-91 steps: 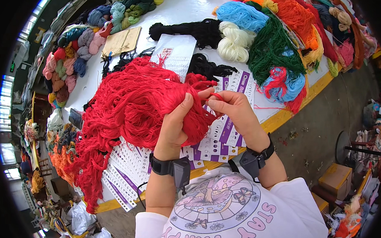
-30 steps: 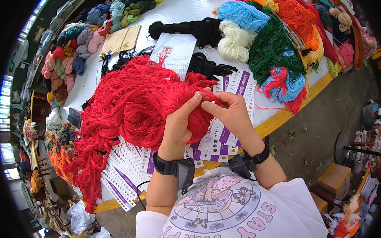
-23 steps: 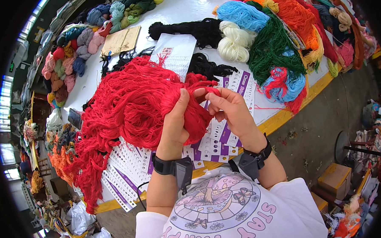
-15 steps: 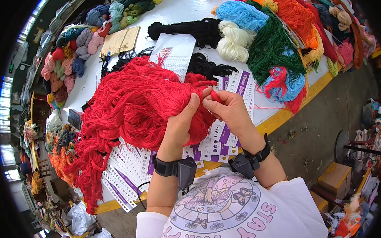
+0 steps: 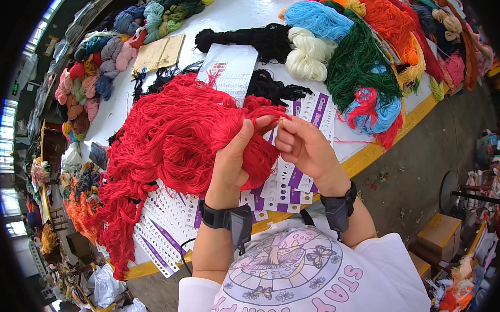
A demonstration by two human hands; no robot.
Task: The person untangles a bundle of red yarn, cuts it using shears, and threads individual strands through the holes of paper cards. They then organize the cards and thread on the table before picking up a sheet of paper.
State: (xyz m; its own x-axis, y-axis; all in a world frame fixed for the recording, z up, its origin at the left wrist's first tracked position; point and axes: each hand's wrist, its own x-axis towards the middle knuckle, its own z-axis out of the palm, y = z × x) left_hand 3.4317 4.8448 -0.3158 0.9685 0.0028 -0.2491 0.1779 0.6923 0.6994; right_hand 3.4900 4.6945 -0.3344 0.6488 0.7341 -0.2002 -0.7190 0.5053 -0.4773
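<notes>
A large loose bundle of red yarn (image 5: 174,137) lies heaped over the near left part of the table, its strands trailing down past the front edge. My left hand (image 5: 234,159) grips the right end of this bundle, thumb on top and fingers partly hidden under the strands. Close by on the right, my right hand (image 5: 305,148) is closed in a pinch at the yarn's edge, with red strands running up to its fingertips. Under the yarn are white and purple cards with punched holes (image 5: 291,179).
Black yarn (image 5: 245,42), a white printed sheet (image 5: 229,67) and a tan board (image 5: 159,53) lie beyond. At the right are cream yarn (image 5: 308,53), dark green yarn (image 5: 360,62) and orange yarn (image 5: 383,16). Several coloured skeins (image 5: 93,68) stand far left. The table has a yellow edge (image 5: 367,157).
My right hand has turned, its fingers curling in and its wrist shifting slightly right. The left hand keeps its hold on the red yarn, almost in place.
</notes>
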